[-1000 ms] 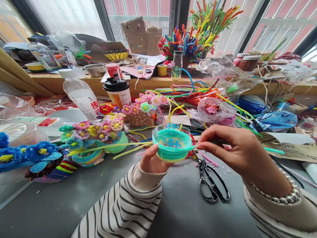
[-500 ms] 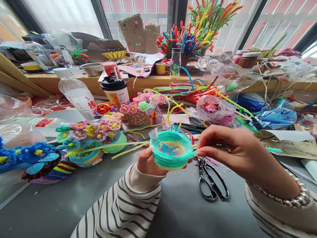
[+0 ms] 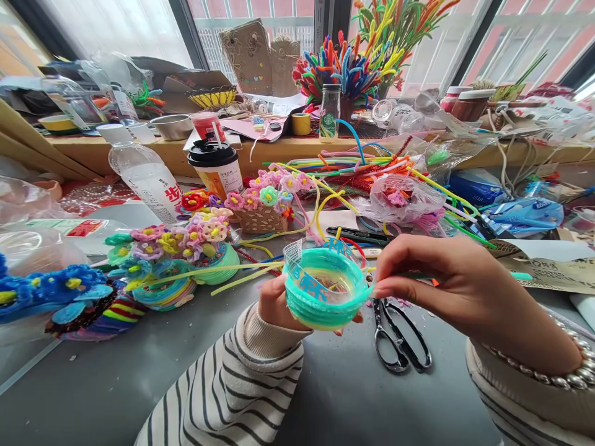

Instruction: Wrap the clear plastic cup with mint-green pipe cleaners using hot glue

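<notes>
My left hand (image 3: 275, 305) is wrapped around a clear plastic cup bottom (image 3: 328, 297), holding it up above the table. Turquoise pipe cleaner is coiled round the cup's side, with a pale yellow band at its base and blue lettering on the plastic. At the cup's right side, my right hand (image 3: 418, 282) pinches a turquoise pipe cleaner (image 3: 519, 276), whose free end sticks out to the right behind the hand. Black-handled scissors (image 3: 400, 341) lie on the table just below my right hand.
Pipe-cleaner flowers in wound pots (image 3: 216, 266) stand on the left, near a plastic bottle (image 3: 146, 179) and a lidded paper cup (image 3: 214, 170). Loose pipe cleaners (image 3: 320, 162) are heaped behind the cup. A black cutter knife (image 3: 357, 235) lies just beyond it.
The cup has tilted slightly and sits a little lower, with my left hand still around it. My right hand has shifted slightly right, still pinching the pipe cleaner.
</notes>
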`<state>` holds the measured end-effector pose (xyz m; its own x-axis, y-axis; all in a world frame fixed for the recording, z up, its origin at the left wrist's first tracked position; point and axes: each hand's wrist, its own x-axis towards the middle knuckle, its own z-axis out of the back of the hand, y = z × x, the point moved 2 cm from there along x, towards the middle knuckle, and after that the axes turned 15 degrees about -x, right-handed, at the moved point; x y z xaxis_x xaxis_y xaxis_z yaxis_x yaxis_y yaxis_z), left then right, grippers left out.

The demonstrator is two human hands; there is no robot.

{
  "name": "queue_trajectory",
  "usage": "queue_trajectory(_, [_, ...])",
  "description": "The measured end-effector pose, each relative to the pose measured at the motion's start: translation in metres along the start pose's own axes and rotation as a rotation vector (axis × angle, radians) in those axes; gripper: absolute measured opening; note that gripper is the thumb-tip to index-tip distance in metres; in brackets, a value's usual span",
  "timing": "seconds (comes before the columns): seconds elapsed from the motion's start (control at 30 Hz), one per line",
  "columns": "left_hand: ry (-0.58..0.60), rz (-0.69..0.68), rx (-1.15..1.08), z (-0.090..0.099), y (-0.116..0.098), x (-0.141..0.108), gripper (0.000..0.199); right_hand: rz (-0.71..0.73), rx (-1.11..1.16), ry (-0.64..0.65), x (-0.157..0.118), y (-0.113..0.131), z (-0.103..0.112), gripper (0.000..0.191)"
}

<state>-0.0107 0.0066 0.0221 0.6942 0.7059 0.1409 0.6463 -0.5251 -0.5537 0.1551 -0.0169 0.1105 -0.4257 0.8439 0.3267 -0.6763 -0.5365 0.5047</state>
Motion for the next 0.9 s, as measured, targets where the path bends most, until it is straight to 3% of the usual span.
queue_trajectory(0.13, [0.034, -0.011, -0.031, -0.004, 0.001, 0.000, 0.062, -0.041, 0.067, 0.009, 0.001, -0.001, -0.002, 0.008])
queue_trajectory(0.3, [0.020, 0.076, -0.045, -0.010, -0.002, 0.000, 0.059, -0.122, 0.199, 0.015, 0.000, -0.003, -0.006, 0.020])
queue_trajectory(0.47, [0.014, 0.194, -0.094, -0.010, -0.002, 0.002, 0.054, -0.094, 0.240, 0.092, -0.002, -0.001, -0.006, 0.026])
queue_trajectory(0.67, [0.102, 0.204, -0.174, -0.009, 0.002, 0.002, 0.057, -0.044, 0.247, 0.189, -0.004, -0.001, -0.005, 0.021])
queue_trajectory(0.9, [0.070, 0.175, -0.223, -0.007, 0.003, 0.002, 0.060, -0.024, 0.250, 0.181, -0.004, -0.001, -0.006, 0.018])
